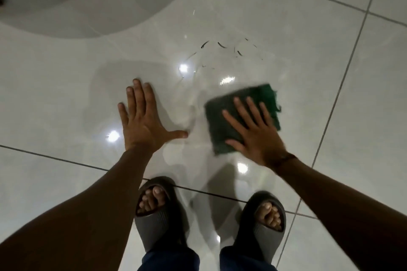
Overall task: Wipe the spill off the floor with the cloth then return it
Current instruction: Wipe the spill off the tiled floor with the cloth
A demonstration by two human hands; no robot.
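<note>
A dark green cloth (222, 114) lies flat on the glossy pale floor tiles. My right hand (253, 132) presses down on it with fingers spread; the cloth looks motion-blurred. A clear wet spill (198, 66) spreads just beyond and to the left of the cloth, its edge showing as thin dark curved lines and glints. My left hand (141, 121) rests flat on the tile with fingers apart, left of the cloth, holding nothing.
My two feet in dark slide sandals (158, 213) (262, 220) stand just behind the hands. A large rounded grey shadow or object (66, 0) fills the upper left. Dark grout lines (343, 79) cross the tiles. Ceiling lights reflect on the floor.
</note>
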